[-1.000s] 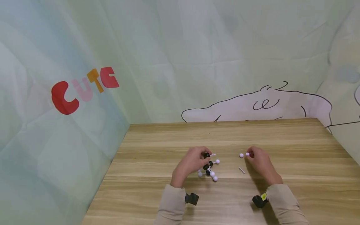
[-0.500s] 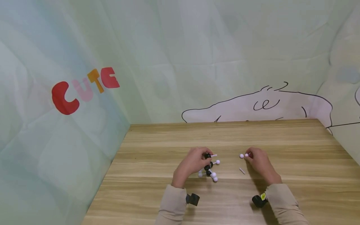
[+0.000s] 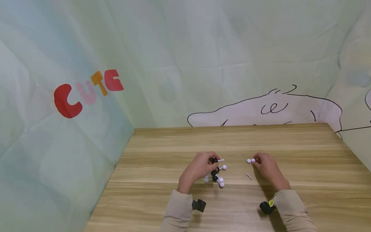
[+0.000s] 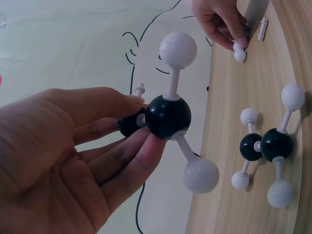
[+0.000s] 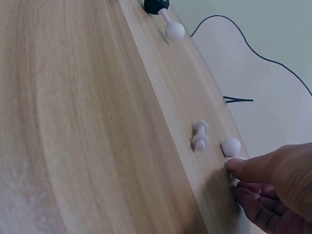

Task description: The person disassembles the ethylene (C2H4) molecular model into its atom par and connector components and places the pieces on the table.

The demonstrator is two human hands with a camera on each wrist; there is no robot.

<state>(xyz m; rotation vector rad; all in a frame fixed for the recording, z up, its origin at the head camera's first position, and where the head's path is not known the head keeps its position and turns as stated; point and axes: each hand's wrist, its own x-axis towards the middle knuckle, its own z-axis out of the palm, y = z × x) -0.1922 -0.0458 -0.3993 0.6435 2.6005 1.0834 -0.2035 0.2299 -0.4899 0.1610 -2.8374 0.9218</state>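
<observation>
My left hand (image 3: 198, 167) holds a ball-and-stick molecule model (image 4: 168, 117) up off the table. The thumb and fingers grip its far black ball, which has a bare white peg (image 4: 140, 89); the near black ball carries two white balls. My right hand (image 3: 268, 167) has thumb and fingertips on a small white ball (image 3: 253, 160) at the tabletop. Right beside that one sits another white ball (image 5: 230, 146). In the right wrist view the thumb hides most of the ball at the fingertips.
A second black-and-white molecule model (image 4: 276, 145) stands on the wooden table (image 3: 162, 141), below the left hand. One loose white connector (image 5: 200, 136) lies near the right hand. A printed cloth backdrop (image 3: 179, 64) rises behind the table.
The white ball at my right fingertips has shifted left, closing its gap to the other white ball. My left hand has moved very slightly right with the model.
</observation>
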